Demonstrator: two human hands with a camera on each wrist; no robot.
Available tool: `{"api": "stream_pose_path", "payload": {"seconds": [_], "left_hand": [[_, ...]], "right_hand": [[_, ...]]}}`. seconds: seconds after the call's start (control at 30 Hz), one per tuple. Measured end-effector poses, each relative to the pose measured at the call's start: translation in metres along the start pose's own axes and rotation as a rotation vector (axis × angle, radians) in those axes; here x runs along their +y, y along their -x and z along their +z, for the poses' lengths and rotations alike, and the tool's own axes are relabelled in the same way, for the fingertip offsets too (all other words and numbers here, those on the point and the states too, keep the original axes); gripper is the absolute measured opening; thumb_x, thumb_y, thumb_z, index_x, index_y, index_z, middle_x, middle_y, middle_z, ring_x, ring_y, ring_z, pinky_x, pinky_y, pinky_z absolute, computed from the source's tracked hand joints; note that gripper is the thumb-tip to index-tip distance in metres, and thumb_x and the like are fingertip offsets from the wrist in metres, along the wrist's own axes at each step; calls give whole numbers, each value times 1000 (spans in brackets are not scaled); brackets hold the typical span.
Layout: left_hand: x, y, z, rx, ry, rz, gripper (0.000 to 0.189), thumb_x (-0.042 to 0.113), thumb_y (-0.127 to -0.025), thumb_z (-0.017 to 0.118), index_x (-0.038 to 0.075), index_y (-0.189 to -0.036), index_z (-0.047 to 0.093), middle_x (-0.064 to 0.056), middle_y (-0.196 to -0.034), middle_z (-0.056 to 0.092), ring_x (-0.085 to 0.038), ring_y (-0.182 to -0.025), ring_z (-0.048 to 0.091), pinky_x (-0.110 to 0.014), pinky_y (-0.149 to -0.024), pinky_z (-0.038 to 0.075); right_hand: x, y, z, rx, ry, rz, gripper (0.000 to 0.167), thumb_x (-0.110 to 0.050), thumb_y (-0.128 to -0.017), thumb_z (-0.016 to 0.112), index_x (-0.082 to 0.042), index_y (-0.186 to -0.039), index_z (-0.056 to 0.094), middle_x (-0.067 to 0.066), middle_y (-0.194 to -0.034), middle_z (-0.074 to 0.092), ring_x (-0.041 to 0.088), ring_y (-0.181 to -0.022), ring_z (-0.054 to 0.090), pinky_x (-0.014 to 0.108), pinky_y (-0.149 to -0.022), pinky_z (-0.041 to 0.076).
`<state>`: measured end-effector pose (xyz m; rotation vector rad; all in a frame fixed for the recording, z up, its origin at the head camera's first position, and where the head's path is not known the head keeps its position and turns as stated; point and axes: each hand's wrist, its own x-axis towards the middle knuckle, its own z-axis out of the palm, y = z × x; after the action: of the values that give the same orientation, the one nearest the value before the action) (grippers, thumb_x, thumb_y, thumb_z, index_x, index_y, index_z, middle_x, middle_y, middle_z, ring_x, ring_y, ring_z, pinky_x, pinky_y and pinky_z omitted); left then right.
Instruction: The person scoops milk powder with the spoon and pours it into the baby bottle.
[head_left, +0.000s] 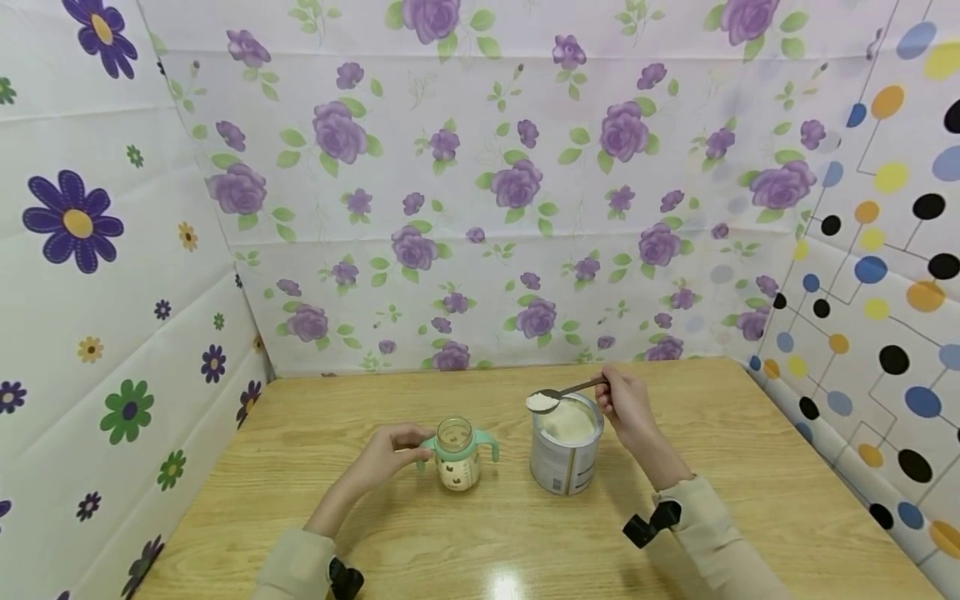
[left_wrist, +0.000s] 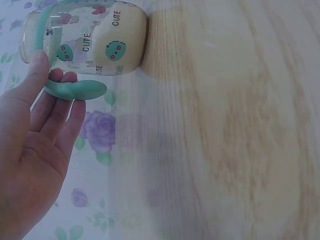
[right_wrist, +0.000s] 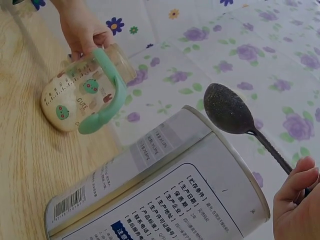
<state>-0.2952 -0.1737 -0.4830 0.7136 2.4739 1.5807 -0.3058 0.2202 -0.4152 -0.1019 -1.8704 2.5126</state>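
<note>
A clear baby bottle (head_left: 458, 471) with a mint-green collar and two side handles stands upright, uncapped, with cream-coloured powder inside. My left hand (head_left: 392, 454) holds its left handle (left_wrist: 75, 90), thumb near the collar and fingers behind the handle. To the right stands an open milk powder tin (head_left: 564, 457), pale powder showing inside its rim. My right hand (head_left: 626, 406) grips a dark spoon (head_left: 576, 388) by the handle. Its bowl, heaped with white powder (head_left: 542, 402), is over the tin's left rim. The right wrist view shows only the underside of the spoon's bowl (right_wrist: 227, 107).
Both things stand on a light wooden table (head_left: 465, 550). A purple-rose cloth (head_left: 480, 183) hangs behind its back edge. Flower-printed cloth (head_left: 75, 333) borders the left side, and dotted cloth (head_left: 892, 317) the right. Black wrist cameras (head_left: 651, 523) sit on both sleeves.
</note>
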Motion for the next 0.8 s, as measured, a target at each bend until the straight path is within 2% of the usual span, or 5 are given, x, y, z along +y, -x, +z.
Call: {"api": "stream_pose_path", "payload": {"seconds": [0.4, 0.63, 0.8], "left_hand": [[3, 2, 1, -5, 0, -13, 34, 21, -90, 69, 6, -121, 66, -14, -111, 69, -7, -93, 67, -23, -82, 56], [4, 2, 0, -5, -5, -15, 35, 22, -90, 69, 5, -121, 65, -14, -112, 69, -7, -94, 66, -23, -84, 55], [5, 2, -1, -2, -4, -15, 35, 23, -90, 69, 6, -121, 66, -13, -112, 69, -8, -95, 66, -24, -84, 55]], "right_hand": [[3, 0, 6, 10, 3, -4, 32, -19, -105, 38, -4, -85, 59, -6, -58, 53, 0, -47, 44, 10, -40, 35], [3, 1, 8, -6, 24, 2, 31, -20, -106, 38, -1, -91, 57, -7, -58, 53, 0, -46, 44, 10, -40, 35], [1, 0, 11, 0, 30, -10, 32, -21, -106, 38, -1, -90, 57, -7, -58, 53, 0, -47, 44, 9, -40, 35]]}}
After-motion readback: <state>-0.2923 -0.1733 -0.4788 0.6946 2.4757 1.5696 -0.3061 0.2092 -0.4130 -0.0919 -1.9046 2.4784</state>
